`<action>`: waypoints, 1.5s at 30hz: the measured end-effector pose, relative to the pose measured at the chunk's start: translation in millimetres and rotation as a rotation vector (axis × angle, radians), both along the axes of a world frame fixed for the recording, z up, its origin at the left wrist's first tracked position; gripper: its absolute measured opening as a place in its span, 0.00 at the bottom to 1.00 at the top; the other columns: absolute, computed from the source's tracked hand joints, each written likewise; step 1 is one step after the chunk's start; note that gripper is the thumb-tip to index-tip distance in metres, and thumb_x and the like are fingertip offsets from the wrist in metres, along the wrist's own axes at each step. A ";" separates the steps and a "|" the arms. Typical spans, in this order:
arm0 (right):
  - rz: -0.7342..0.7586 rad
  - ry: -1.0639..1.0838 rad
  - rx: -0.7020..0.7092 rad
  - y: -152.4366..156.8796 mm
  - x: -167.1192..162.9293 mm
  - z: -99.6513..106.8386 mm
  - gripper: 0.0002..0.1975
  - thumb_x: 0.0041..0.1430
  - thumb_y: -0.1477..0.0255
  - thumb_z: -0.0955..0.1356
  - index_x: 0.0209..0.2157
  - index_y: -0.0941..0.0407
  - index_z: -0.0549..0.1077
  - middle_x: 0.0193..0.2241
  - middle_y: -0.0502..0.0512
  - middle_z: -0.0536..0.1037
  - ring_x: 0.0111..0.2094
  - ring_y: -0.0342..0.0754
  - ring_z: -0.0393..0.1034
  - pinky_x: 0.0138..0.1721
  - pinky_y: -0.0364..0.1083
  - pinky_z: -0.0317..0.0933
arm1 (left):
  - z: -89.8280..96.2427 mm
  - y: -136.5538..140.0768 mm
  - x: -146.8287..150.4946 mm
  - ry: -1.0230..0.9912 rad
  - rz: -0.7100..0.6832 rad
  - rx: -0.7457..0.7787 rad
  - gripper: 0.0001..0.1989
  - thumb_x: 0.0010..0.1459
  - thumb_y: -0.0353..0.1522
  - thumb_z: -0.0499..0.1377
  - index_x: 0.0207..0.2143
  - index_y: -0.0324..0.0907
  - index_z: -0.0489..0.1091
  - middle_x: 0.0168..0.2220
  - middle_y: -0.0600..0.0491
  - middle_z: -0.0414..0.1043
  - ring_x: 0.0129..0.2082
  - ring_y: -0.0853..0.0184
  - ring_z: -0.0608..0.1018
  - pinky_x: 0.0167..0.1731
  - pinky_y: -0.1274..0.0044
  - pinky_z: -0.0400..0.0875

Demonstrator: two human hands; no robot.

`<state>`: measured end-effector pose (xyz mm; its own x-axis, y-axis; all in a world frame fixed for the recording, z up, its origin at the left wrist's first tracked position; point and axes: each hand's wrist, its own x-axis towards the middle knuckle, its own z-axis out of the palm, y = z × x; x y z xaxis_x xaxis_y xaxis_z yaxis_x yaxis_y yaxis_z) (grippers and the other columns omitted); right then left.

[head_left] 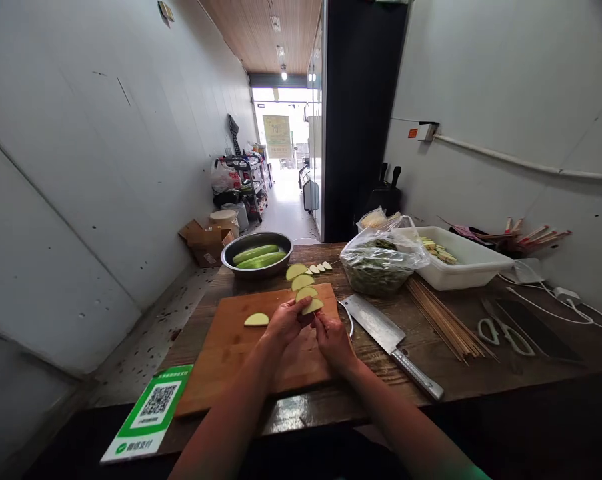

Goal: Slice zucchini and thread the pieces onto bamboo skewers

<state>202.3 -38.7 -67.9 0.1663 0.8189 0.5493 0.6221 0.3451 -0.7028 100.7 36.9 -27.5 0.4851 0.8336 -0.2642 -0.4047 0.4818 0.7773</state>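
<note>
Above the wooden cutting board [231, 360], my left hand [287, 319] pinches a pale half-round zucchini slice [313, 306] with green skin. More such slices [302, 283] line up beyond it in a row, on a skewer mostly hidden behind them. My right hand [332, 339] is closed close by, its fingertips pinching the near end of the thin skewer [317, 316]. One loose zucchini slice [257, 320] lies on the board to the left of my hands.
A metal bowl [225, 257] holds whole green zucchini. To the right lie a cleaver [381, 327], bamboo skewers [445, 320] and scissors [505, 330]. Behind them are a plastic bag of greens [381, 263] and a white tub [475, 270]. A green QR-code card [151, 413] sits front left.
</note>
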 end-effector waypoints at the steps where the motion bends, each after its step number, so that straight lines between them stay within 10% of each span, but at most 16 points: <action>1: 0.004 0.007 -0.001 0.1 0.2 -0.6 0.13 0.61 0.73 0.57 0.26 0.58 0.68 0.25 0.56 0.74 0.28 0.45 0.69 0.31 0.42 0.58 | -1.0 0.0 0.6 -0.001 -0.006 -0.006 0.05 0.50 0.24 0.60 0.31 0.32 0.68 0.29 0.45 0.73 0.27 0.64 0.76 0.29 0.75 0.73; 45: 0.102 0.047 -0.078 -0.4 3.4 -3.9 0.13 0.58 0.75 0.59 0.24 0.57 0.69 0.22 0.51 0.72 0.24 0.42 0.67 0.27 0.39 0.56 | 0.7 1.8 7.0 -0.120 0.198 -0.037 0.04 0.54 0.27 0.56 0.30 0.33 0.68 0.29 0.45 0.73 0.30 0.61 0.77 0.34 0.67 0.74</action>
